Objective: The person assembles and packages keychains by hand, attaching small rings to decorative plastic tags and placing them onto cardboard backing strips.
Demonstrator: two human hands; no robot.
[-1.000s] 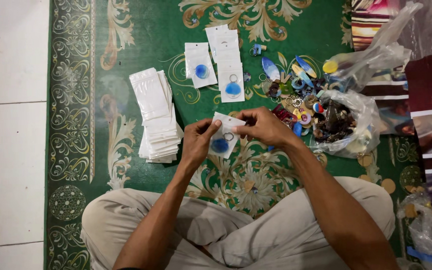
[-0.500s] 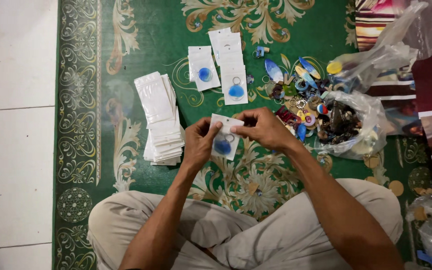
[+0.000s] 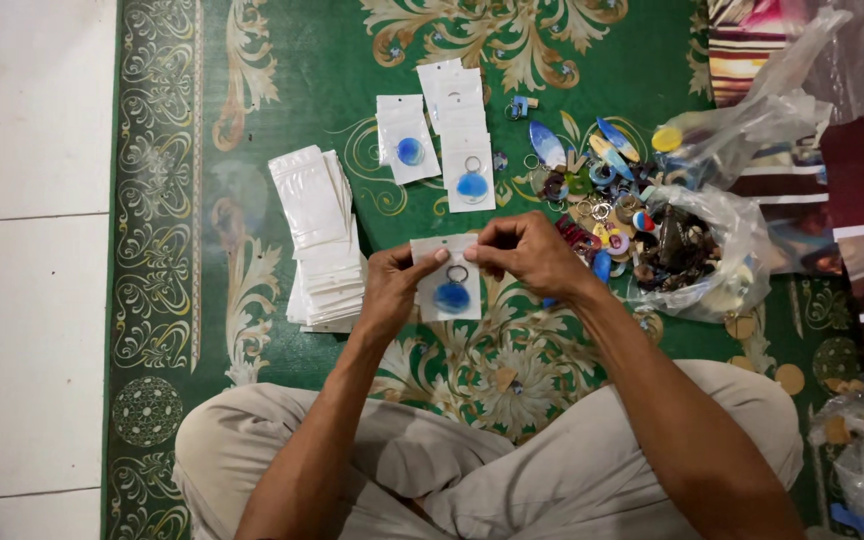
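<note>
Packing looks partly done, by my reading: both hands pinch the top edge of one white pouch [image 3: 448,280] with a blue keyring inside, the left hand [image 3: 392,285] closed on its left corner and the right hand [image 3: 532,255] closed on its right, held above the green carpet [image 3: 282,100] in front of the crossed legs. Beyond the grip lie three filled pouches [image 3: 452,135], so only a few are finished. Left of the grip sits a thick stack of empty pouches [image 3: 320,240], and right of it a heap of loose keyrings [image 3: 602,195] and an open plastic bag [image 3: 697,255] with more, so most seems left.
</note>
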